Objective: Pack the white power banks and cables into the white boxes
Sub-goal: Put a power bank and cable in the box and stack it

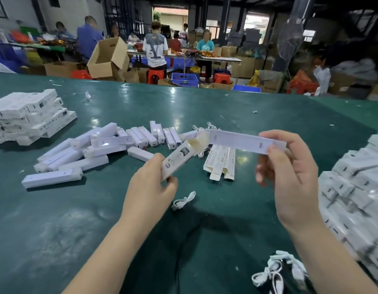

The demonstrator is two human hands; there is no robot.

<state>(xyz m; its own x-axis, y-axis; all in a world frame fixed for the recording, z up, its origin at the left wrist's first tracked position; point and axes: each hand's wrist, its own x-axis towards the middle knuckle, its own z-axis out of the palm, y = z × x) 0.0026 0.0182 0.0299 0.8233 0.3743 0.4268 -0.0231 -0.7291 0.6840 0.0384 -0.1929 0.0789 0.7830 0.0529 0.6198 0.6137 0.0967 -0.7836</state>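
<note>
While the left hand (151, 183) grips the open box (179, 159) and the right hand (289, 164) pinches a power bank (241, 140), a tilted entry could crush the flap.

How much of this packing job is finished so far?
Done: packed boxes stacked far left. In hand: left hand holds an open box, right hand a power bank aimed at it. Left: many loose power banks, flat boxes and cables.

Left hand (151, 183) gripping white box (179, 159), right hand (289, 166) pinching power bank (245, 140), possibly entering box
</note>
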